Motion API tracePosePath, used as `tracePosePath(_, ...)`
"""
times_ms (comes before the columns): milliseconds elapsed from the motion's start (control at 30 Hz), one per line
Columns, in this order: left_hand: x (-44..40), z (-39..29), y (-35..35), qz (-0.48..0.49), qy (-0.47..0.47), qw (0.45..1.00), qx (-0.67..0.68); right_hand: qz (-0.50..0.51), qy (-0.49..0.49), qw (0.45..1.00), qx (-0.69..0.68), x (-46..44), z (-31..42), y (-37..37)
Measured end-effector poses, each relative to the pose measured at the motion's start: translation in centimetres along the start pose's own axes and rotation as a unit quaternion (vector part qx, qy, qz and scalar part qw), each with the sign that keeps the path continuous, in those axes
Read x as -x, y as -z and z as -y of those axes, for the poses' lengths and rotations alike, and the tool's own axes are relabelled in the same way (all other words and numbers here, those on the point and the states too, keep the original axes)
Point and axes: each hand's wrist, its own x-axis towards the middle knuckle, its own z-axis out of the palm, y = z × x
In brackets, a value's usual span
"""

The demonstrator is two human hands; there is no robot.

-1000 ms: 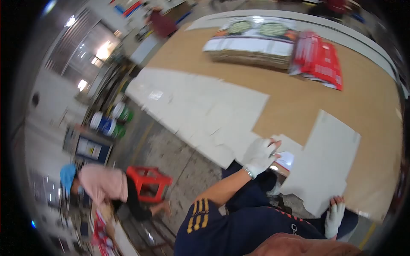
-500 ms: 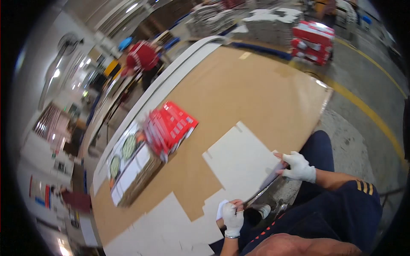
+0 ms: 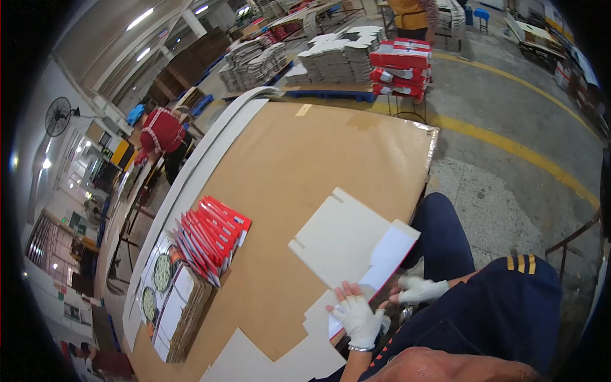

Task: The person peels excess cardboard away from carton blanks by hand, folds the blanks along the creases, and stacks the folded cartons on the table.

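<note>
left hand (image 3: 358, 321) lies open over the red-edged white panel (image 3: 386, 253); right hand (image 3: 422, 290), also open, is beside its near edge.

Counter (image 3: 299, 146), brown-topped, bearing: one pale board sheet (image 3: 340, 232), slotted at the edges; one white strip (image 3: 389, 247) with red border, along the sheet's near side; further pale sheets (image 3: 248, 363), lower left; red flat pieces (image 3: 213, 232), fanned, at the end of a printed card stack (image 3: 181, 309). Left hand (image 3: 358, 320), white fingerless glove, fingers spread, over the strip's lower end. Right hand (image 3: 420, 290), likewise gloved, near the strip's red border. Beyond: red packages (image 3: 401, 63), piled; co-worker (image 3: 165, 134) in red top, blue cap, stooping; one wall fan (image 3: 58, 116)
</note>
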Motion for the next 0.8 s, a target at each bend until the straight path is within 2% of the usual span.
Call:
tracePosePath(33,-0.4,-1.0,-0.8,-0.028,-0.041,0.997,-0.05,0.095,-0.029,0.994,-0.052,0.0,1.4,-1.1)
tracePosePath(100,-1.4,-2.7,-2.8,-0.085,-0.113,0.978,-0.15,0.039,-0.098,0.994,-0.037,0.3,4.3,-2.0)
tracePosePath(133,-1.7,-3.2,-2.9,-0.071,-0.1,0.989,-0.086,-0.033,0.04,0.986,-0.157,-0.6,2.3,-2.8)
tracePosePath(233,-0.9,-2.8,-1.8,-0.095,-0.037,0.992,0.075,-0.077,0.024,0.993,-0.086,-0.8,4.9,-0.3)
tracePosePath(267,-0.3,-2.4,-0.5,-0.078,-0.026,0.996,0.038,-0.149,0.063,0.981,0.108,-0.5,7.1,1.1)
tracePosePath(300,-0.2,-2.3,-0.5,-0.074,-0.034,0.996,0.03,-0.194,0.223,0.955,0.022,-1.3,7.3,1.3)
tracePosePath(367,0.3,-2.1,-0.8,-0.062,-0.045,0.997,0.014,-0.288,0.366,0.866,0.182,-2.3,9.3,2.5)
tracePosePath(467,-0.7,-2.6,-0.2,-0.07,-0.055,0.995,0.054,-0.205,0.47,0.798,0.317,-3.9,9.4,2.5)
tracePosePath(500,-1.1,-2.8,0.1,-0.074,-0.056,0.994,0.064,-0.169,0.574,0.722,0.346,-5.2,9.7,3.1)
tracePosePath(533,-0.9,-2.9,0.6,-0.031,-0.039,0.997,0.06,-0.13,0.575,0.702,0.399,-5.5,9.6,3.5)
tracePosePath(600,0.8,-2.6,1.2,0.096,0.047,0.977,0.185,-0.08,0.571,0.667,0.472,-5.9,9.4,4.4)
tracePosePath(667,3.1,-1.5,1.9,0.185,0.088,0.967,0.153,-0.058,0.567,0.644,0.511,-7.1,8.7,5.0)
tracePosePath(700,4.4,-0.6,2.4,0.209,0.086,0.972,0.059,-0.056,0.549,0.644,0.529,-7.0,8.9,5.3)
tracePosePath(767,8.5,0.5,3.6,0.082,0.102,0.988,-0.083,-0.03,0.52,0.647,0.557,-6.9,10.1,6.0)
tracePosePath(800,10.3,2.3,1.6,0.004,0.089,0.993,-0.075,-0.007,0.525,0.675,0.518,-7.1,10.5,6.4)
